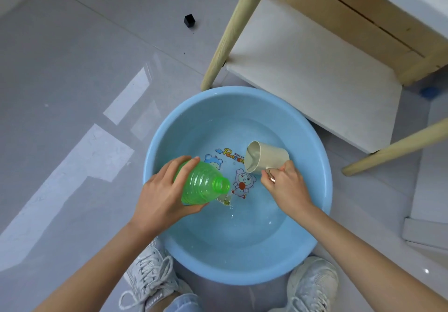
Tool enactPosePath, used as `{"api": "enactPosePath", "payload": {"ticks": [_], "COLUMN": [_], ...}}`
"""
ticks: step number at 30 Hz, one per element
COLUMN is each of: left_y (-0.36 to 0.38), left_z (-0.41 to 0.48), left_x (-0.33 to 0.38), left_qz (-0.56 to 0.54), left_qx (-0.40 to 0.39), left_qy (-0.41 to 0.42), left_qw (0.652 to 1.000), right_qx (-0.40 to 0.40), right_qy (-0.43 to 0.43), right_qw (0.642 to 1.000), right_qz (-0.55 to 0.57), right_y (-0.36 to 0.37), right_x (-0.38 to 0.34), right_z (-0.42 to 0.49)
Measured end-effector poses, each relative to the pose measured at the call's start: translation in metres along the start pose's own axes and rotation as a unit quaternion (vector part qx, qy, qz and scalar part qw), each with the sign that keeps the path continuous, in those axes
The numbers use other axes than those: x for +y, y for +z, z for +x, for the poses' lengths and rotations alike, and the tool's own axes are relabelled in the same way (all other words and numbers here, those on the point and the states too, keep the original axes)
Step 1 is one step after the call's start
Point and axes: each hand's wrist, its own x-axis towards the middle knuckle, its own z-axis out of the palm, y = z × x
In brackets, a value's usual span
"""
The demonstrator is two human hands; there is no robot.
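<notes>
A big blue basin (242, 93) sits on the grey floor (72, 93) with water (242, 229) in it. Cartoon pictures (243, 182) show on its bottom.

The left hand (160, 195) holds a green plastic bottle (203, 183) over the left part of the basin. Its fingers are curled round the fat part of the bottle. The bottle is tipped on its side, with its open mouth pointing right. Small splashes show in the water just under the mouth.

The right hand (287, 188) holds a beige cup (269, 157) over the right part of the basin. Its fingers are curled tight and pinch the handle. The cup is tipped over, with its mouth facing left, near the bottle.

Two white shoes (150, 275) stand at the near side of the basin. A wooden leg (232, 28) stands just past the far rim, and a small black cube (189, 20) lies farther off.
</notes>
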Motion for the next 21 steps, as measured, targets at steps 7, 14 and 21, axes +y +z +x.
{"api": "enactPosePath", "payload": {"ticks": [7,14,21], "left_y": [-0.003,-0.001,-0.007], "left_z": [0.004,0.011,0.013], "left_x": [0.011,0.018,0.033], "left_qz": [-0.069,-0.095,-0.114], "left_qx": [-0.021,-0.066,-0.067], "left_qy": [-0.095,-0.112,-0.109], "left_qw": [0.993,0.987,0.985], "right_qx": [0.017,0.000,0.003], "right_qy": [0.068,0.042,-0.032], "right_qw": [0.972,0.911,0.913], "right_qz": [0.226,0.411,0.407], "right_y": [-0.031,-0.077,-0.106], "right_x": [0.005,0.000,-0.015], "right_z": [-0.019,-0.045,-0.060]}}
